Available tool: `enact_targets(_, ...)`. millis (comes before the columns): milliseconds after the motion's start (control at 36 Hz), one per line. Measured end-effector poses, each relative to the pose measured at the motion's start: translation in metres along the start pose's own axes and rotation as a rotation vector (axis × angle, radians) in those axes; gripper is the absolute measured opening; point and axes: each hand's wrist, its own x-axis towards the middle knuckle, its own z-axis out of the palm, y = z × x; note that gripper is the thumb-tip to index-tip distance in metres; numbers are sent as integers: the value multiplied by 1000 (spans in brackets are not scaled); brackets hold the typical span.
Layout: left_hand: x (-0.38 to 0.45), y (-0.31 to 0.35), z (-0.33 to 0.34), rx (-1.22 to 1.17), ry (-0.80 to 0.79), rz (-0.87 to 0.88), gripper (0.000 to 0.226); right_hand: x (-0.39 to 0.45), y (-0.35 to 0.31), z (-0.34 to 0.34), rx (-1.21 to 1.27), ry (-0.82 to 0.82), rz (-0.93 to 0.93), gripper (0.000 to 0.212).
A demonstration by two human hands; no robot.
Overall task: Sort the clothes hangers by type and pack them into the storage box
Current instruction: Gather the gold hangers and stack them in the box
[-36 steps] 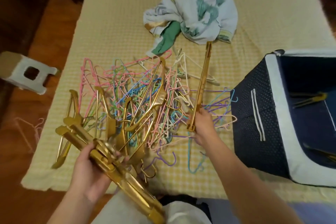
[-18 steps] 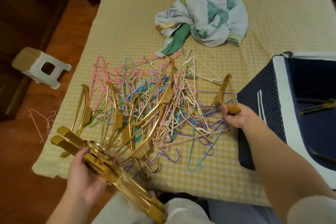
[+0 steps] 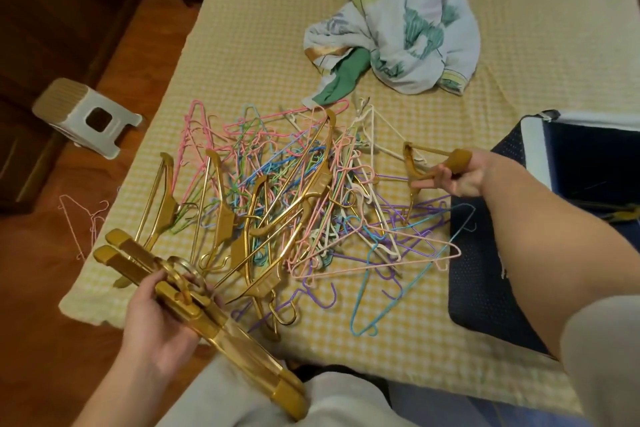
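1. Now left hand (image 3: 156, 326) at seven o'clock, clamped round stiff gold hangers (image 3: 194, 302).
2. Right hand (image 3: 462, 177) at three o'clock, pinching one gold hanger (image 3: 420, 163) beside box (image 3: 485, 274).
3. Likely light, rigid; best held at neck.

Warm, dim indoor light falls evenly on the bed (image 3: 242, 28), with soft shadows. Corners darken and bend with wide-angle distortion; the right hand (image 3: 460, 177) is slightly motion-blurred.
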Motion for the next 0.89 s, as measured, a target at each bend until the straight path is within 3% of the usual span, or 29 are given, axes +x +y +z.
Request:
enact_targets(139, -3, -4, 4, 2, -23, -7, 24, -6, 8, 11, 225, 41, -82, 36)
enact_targets(250, -7, -6, 9, -12, -33, 10, 21, -2, 42, 31, 187, 68, -189, 20)
enact_targets(333, -7, -7, 10, 0, -2, 12, 23, 8, 82, 34, 188, 68, -231, 23)
enact_targets(472, -5, -8, 7, -32, 41, -1, 30, 2, 140, 30, 415, 21, -286, 37)
enact_targets(583, -3, -8, 9, -46, -1, -27, 18, -5, 167, 14, 577, -29, -326, 25)
enact_targets(667, -1, -7, 13, -35, -70, -35, 32, -10, 183, -1, 642, -53, -340, 45)
enact_targets(722, 1, -6, 15, -29, -53, -27, 44, -14, 192, -8, 640, -87, -331, 40)
enact_targets(806, 3, -7, 20, -12, -72, -30, 21, -19, 196, -21, 652, -135, -308, 46)
enact_targets(889, 3, -8, 26, 21, -64, -25, 22, -33, 183, -30, 690, -175, -231, 31)
